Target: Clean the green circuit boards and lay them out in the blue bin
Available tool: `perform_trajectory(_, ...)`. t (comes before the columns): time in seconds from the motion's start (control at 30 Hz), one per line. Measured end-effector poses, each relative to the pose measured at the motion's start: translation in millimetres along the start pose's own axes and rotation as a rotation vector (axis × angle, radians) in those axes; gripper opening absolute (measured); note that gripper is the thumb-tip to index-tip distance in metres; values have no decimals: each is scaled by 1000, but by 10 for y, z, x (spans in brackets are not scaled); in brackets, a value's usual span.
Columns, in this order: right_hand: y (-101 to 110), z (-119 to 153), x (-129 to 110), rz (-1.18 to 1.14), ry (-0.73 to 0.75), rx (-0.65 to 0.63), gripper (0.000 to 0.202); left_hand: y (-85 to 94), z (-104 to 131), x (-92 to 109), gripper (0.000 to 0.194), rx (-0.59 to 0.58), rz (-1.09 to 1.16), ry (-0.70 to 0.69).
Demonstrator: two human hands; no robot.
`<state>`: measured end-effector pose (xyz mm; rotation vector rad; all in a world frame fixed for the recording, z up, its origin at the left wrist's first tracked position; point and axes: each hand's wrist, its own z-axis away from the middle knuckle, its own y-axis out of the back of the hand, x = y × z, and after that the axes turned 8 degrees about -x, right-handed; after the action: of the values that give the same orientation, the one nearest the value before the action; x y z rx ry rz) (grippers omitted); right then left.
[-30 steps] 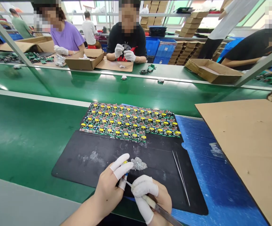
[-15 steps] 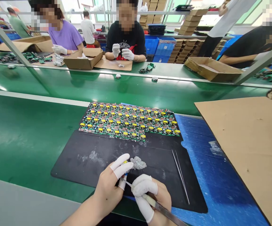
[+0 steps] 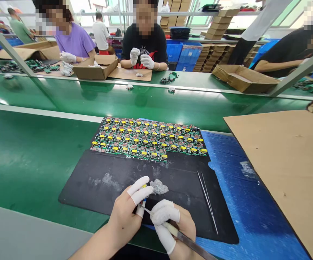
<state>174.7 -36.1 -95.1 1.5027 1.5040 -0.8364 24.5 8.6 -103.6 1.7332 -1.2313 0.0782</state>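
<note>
My left hand (image 3: pixel 126 213), with white finger cots on its fingers, is closed around a small circuit board (image 3: pixel 144 186); a yellow part and a bit of blue show between the fingers. In my right hand (image 3: pixel 165 220), also in finger cots, is a slim metal tool (image 3: pixel 185 239) with a pale wrapped middle. Its narrow tip reaches the board by my left fingers; whether it touches is hard to tell. Just beyond my fingertips, a lump of grey putty (image 3: pixel 159 187) lies on the black mat (image 3: pixel 80 191). Tweezers (image 3: pixel 207 202) rest on the mat to the right.
Rows of circuit boards (image 3: pixel 145 139) with yellow parts cover the mat's far side. A cardboard sheet (image 3: pixel 281 151) lies at right over a blue surface (image 3: pixel 226 180). Beyond is a green conveyor belt (image 3: pixel 91 95) carrying small white-topped pieces (image 3: pixel 172 89). Several co-workers sit across it.
The white-topped pieces on the belt have shifted left. My right hand and the tool have moved very slightly left; my left hand stays in place with the board.
</note>
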Motion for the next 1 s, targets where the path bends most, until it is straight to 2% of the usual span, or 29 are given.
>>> perform_trajectory(1.0,3,-31,-7,13,-20,-14,21,1,-10,-5,34,4,2,-5)
